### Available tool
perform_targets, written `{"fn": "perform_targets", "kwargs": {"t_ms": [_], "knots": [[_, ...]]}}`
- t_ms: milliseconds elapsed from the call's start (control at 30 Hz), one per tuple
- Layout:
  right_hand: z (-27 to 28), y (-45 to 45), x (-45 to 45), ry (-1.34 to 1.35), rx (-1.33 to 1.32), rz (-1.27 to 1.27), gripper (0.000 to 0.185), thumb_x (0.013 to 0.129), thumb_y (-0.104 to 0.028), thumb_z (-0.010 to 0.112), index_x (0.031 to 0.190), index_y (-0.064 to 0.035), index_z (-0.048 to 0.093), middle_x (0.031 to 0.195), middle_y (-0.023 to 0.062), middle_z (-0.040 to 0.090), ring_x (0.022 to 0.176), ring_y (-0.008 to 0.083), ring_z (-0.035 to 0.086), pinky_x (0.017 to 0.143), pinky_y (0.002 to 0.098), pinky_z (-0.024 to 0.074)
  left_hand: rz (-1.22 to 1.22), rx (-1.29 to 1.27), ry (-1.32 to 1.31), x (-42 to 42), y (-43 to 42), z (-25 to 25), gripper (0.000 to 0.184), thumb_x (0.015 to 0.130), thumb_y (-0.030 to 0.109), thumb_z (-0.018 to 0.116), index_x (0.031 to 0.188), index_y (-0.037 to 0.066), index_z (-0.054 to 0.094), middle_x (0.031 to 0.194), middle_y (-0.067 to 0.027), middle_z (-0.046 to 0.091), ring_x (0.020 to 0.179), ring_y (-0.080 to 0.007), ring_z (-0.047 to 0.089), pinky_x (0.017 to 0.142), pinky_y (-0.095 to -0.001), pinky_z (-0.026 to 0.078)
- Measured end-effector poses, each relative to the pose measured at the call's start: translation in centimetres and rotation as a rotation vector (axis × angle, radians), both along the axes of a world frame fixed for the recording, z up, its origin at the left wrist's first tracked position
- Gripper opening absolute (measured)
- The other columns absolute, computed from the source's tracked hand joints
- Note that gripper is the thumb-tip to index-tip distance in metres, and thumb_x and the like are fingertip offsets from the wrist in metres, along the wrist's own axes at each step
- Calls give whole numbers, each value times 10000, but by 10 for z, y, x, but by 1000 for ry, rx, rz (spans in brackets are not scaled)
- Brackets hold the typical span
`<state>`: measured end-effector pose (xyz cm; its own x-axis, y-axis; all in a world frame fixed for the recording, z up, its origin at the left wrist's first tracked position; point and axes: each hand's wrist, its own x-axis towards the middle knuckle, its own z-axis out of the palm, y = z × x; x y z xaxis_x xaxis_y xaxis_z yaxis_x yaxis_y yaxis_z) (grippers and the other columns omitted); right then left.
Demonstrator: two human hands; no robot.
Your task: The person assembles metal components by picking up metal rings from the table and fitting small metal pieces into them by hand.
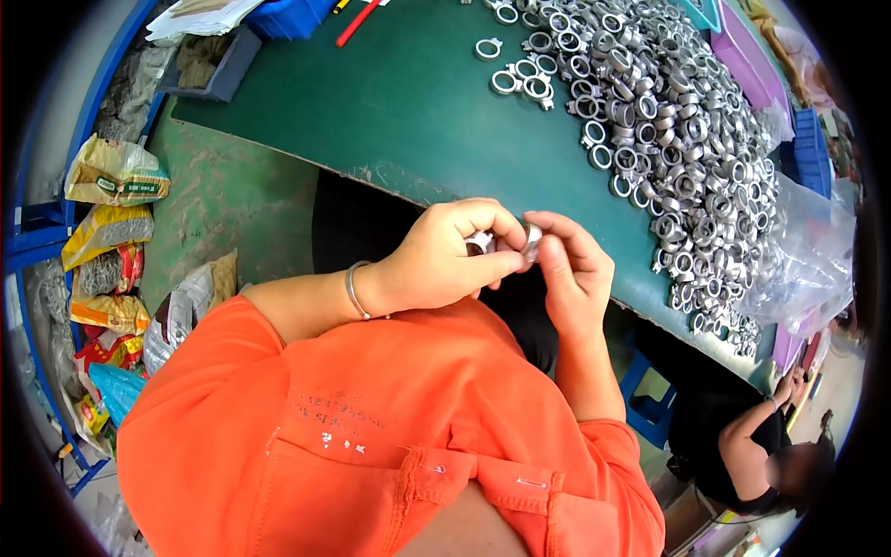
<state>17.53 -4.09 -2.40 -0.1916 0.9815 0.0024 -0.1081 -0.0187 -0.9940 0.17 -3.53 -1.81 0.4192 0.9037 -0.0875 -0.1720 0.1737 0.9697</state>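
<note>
In front of my chest, near the edge of the green table [371, 111], my two hands meet. My left hand [455, 249] is closed, with one metal ring [479, 243] held against its palm and its fingertips at a second ring. That second metal ring [531, 243] is pinched between the thumb and forefinger of my right hand [571, 269]. A large pile of similar metal rings [668, 121] covers the right part of the table. Several rings [524, 79] lie a little apart from the pile.
Blue bin [288, 17], grey bin [218, 70] and red pen [357, 26] are at the upper left. A clear plastic bag [803, 251] lies right of the pile. Another person [752, 446] sits at lower right, near a blue stool [650, 399]. Bagged items [116, 172] fill the left shelf.
</note>
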Motion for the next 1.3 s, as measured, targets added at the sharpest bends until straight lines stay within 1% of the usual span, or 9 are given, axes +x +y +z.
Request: {"fn": "perform_targets", "kwargs": {"t_ms": [133, 200, 367, 500, 567, 833, 1033, 1133, 1300], "knots": [[6, 20, 3, -315, 582, 136, 246, 675, 27, 710, 906, -35, 651, 993, 132, 609, 906, 249, 588, 762, 314, 489, -9, -617, -454, -7, 10, -5, 283, 963, 219, 364, 1064, -5, 504, 859, -133, 618, 625, -200, 642, 432, -250, 533], [24, 39, 2, -361, 668, 357, 182, 712, -32, 696, 889, -25, 658, 1036, 128, 614, 925, 284, 587, 796, 363, 479, -187, -817, -548, -19, 13, -12, 416, 975, 314, 315, 1099, -34, 506, 907, -160, 615, 664, -238, 659, 445, -263, 556], [23, 110, -20, -856, 919, 216, 252, 799, -114, 632, 1036, -37, 598, 1148, 156, 551, 1060, 346, 519, 902, 416, 422, -521, -825, -412, -29, 1, -46, 234, 937, 168, 450, 1056, -13, 538, 912, -158, 627, 680, -213, 668, 396, -209, 485], [-16, 154, -33, -1136, 951, 172, 344, 830, -251, 604, 1142, -111, 573, 1283, 109, 488, 1160, 335, 458, 964, 434, 365, -302, -1041, -272, -10, 6, -110, 262, 940, 204, 455, 1096, 6, 529, 954, -143, 629, 821, -233, 644, 602, -287, 551], [-16, 142, -31, -1159, 963, 151, 364, 819, -244, 609, 1157, -117, 564, 1279, 94, 492, 1166, 318, 449, 960, 451, 354, -65, -1252, -512, -1, 20, -138, 282, 933, 221, 472, 1119, 15, 518, 1013, -139, 616, 865, -262, 637, 653, -317, 560], [3, 53, 14, -873, 633, 246, 410, 800, -74, 600, 1200, -34, 522, 1304, 144, 460, 1186, 316, 437, 1000, 422, 325, -190, -766, -901, 10, 41, -120, 462, 912, 421, 438, 1243, 98, 437, 1199, -106, 530, 1107, -258, 537, 933, -430, 468], [-4, 23, 63, -629, 455, -261, 133, 809, 8, 595, 941, 2, 610, 958, 116, 577, 858, 213, 553, 747, 290, 450, -248, -939, -136, 9, 18, -116, 396, 912, 377, 453, 1167, 86, 536, 1152, -88, 578, 942, -184, 590, 763, -310, 488], [2, 15, 38, -823, 589, -143, 246, 693, 9, 696, 923, -18, 614, 853, 115, 554, 789, 272, 537, 687, 311, 441, -428, -180, 320, 16, 2, -93, 339, 865, 193, 582, 1144, 8, 531, 1032, -72, 586, 892, -147, 575, 720, -280, 492], [-15, 24, 20, -895, 668, -303, 224, 673, -18, 728, 822, -21, 560, 816, 85, 565, 721, 259, 524, 668, 330, 436, -567, 9, 318, 10, 5, -42, 266, 874, 165, 576, 1069, -16, 571, 895, -69, 618, 779, -134, 609, 689, -264, 497]]}}
